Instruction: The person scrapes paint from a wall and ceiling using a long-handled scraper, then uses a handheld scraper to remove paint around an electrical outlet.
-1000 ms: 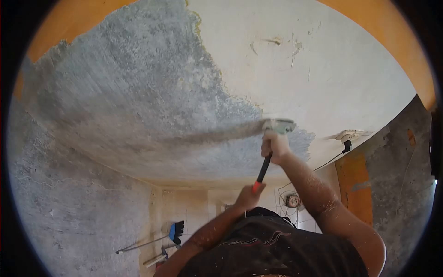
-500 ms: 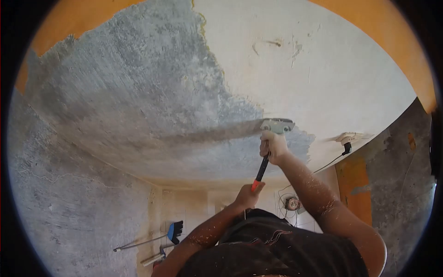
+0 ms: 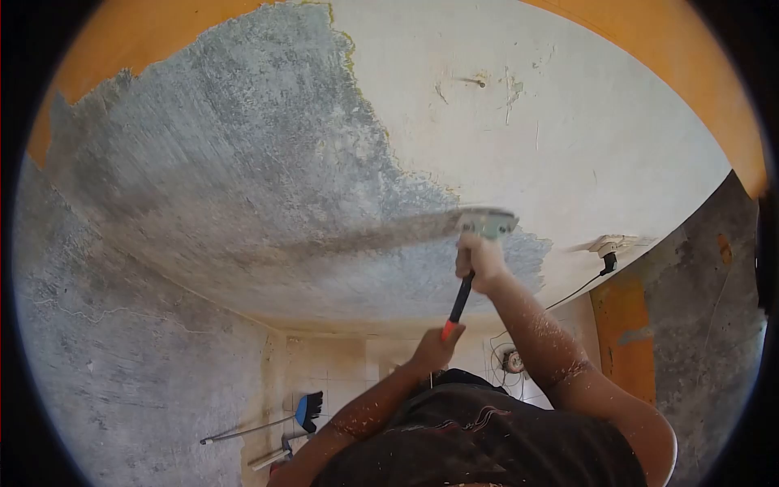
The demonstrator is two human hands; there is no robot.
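Note:
My right hand (image 3: 484, 258) is wrapped round the upper part of a long-handled scraper, just below its wide grey-green head (image 3: 489, 221). The head lies at the wall, by the ragged border between bare grey plaster (image 3: 268, 138) and white paint (image 3: 584, 122). Lower down, my left hand (image 3: 436, 347) grips the black and red handle (image 3: 461, 300) near its red part. The scraper head is slightly blurred, and light flecks cover both forearms.
A socket with a black plug (image 3: 608, 261) and cable is on the wall at right. Below it a round device (image 3: 513, 361) with a coiled cord lies on the tiled floor. A blue broom (image 3: 308, 411) is at lower left. Orange paint (image 3: 122, 49) borders the wall.
The view has shifted slightly, so the wall marks sit a little further left. Both hands keep their hold on the scraper, whose head remains by the paint border.

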